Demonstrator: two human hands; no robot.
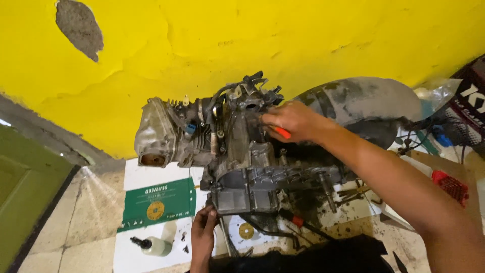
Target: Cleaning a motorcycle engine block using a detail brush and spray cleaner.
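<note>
A grimy grey engine block (237, 151) lies on flattened cardboard on the floor, its cylinder end (156, 139) pointing left. My right hand (290, 121) is closed around a red-handled tool (283, 133), pressed against the upper part of the engine near the black fittings. My left hand (204, 232) grips the lower front edge of the engine casing from below. A shaft (327, 189) sticks out of the casing on the right side.
A green and white flattened carton (156, 205) lies under the engine. A small pale bottle with a black nozzle (154, 246) lies at the front. A yellow wall (227, 40) stands behind, a grey fender (364, 98) and red part (449, 184) sit right.
</note>
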